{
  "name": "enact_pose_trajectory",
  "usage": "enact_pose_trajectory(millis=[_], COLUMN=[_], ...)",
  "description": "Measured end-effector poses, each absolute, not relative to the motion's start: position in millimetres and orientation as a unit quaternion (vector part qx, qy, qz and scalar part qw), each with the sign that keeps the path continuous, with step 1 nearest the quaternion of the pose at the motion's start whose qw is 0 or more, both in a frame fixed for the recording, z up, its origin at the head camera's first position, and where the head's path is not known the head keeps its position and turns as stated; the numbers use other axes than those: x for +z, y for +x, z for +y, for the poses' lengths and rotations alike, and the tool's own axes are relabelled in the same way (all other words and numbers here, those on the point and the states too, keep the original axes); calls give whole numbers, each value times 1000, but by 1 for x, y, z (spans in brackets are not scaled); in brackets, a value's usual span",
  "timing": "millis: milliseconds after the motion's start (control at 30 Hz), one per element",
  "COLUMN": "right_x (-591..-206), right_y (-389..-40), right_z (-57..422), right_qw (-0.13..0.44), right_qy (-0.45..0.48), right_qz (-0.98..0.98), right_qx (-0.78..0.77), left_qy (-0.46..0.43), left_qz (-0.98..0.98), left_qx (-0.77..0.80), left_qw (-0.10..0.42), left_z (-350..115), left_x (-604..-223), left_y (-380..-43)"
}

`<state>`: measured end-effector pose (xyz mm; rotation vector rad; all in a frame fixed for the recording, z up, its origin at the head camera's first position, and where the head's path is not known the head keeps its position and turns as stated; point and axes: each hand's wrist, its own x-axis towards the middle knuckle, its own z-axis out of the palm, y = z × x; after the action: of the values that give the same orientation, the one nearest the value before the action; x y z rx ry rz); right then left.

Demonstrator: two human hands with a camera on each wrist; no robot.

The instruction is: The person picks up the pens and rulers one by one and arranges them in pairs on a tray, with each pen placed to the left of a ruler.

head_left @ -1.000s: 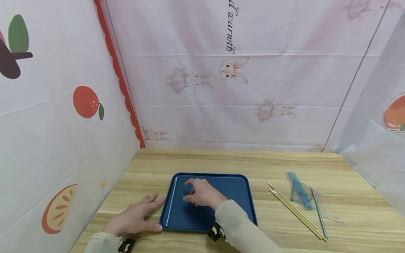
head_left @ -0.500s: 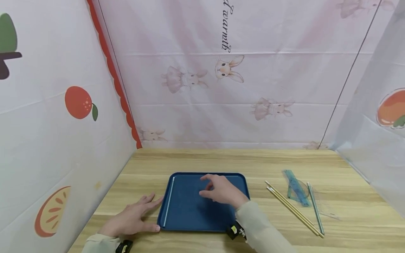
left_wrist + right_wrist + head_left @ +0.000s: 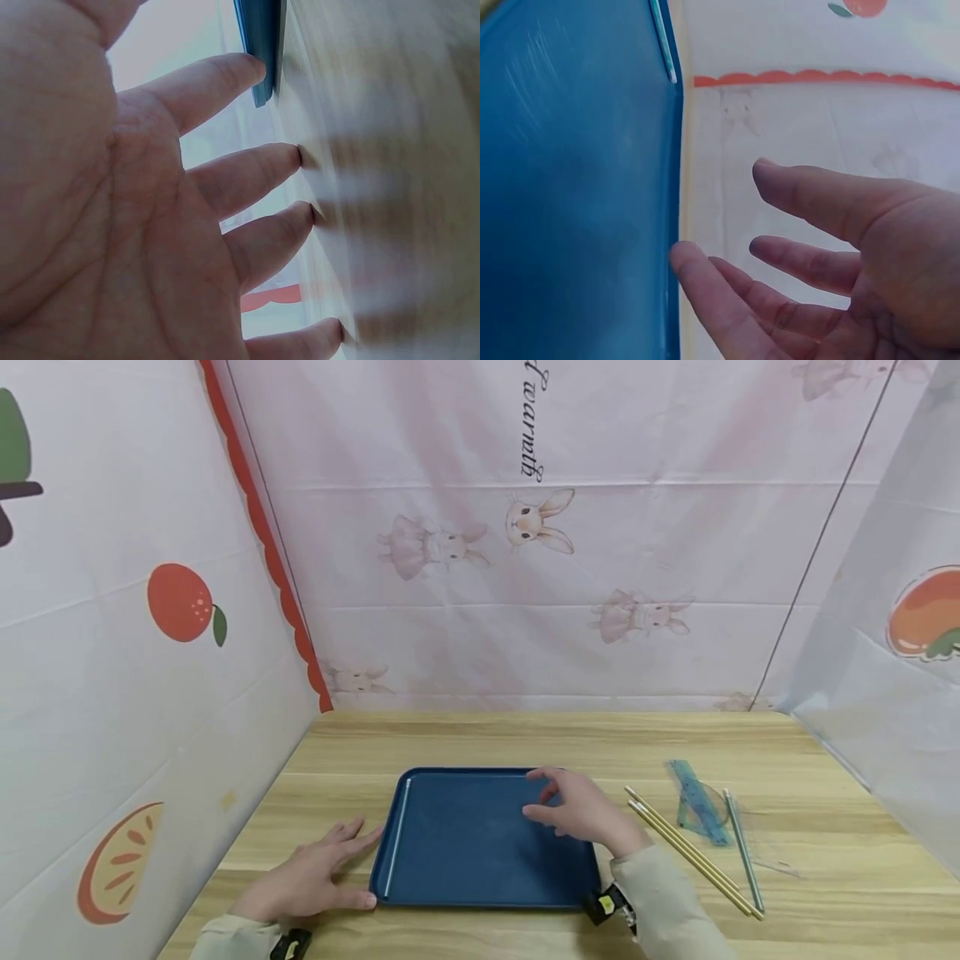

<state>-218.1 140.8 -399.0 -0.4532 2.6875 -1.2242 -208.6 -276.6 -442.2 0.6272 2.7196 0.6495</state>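
Observation:
In the head view, a dark blue tray point(image 3: 480, 852) lies on the wooden table, with one pale green pencil point(image 3: 397, 839) along its left side. My left hand point(image 3: 311, 877) rests with spread fingers on the table, thumb and index finger at the tray's left edge. In the left wrist view, the other fingertips touch the tabletop and the index finger meets the tray edge point(image 3: 259, 45). My right hand point(image 3: 581, 810) hovers over the tray's right part, fingers loosely bent and holding nothing. The right wrist view shows its thumb and fingers point(image 3: 720, 307) apart.
Right of the tray lie several gold pencils point(image 3: 693, 856) and a green pencil point(image 3: 744, 852). Behind them sit a blue ruler point(image 3: 699, 802) and clear drawing tools point(image 3: 768, 843). Printed cloth walls point(image 3: 480, 652) stand around the table at left, back and right.
My right hand has moved right across the tray, from near the pencil to the tray's right side. The left hand stays at the left edge. The head view has shifted slightly.

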Motion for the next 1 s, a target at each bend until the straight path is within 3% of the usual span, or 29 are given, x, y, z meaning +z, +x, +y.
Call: enact_pose_trajectory(millis=[267, 1000], right_x=[-394, -393], right_y=[-216, -233], right_z=[162, 232], right_qw=[95, 42], right_qy=[-117, -48], right_qz=[890, 929], right_qx=[-429, -365], left_qy=[224, 230], left_qz=[938, 940], left_qx=[228, 214], left_qw=[138, 131], left_z=[-274, -277], left_x=[-445, -443], left_y=[-208, -210])
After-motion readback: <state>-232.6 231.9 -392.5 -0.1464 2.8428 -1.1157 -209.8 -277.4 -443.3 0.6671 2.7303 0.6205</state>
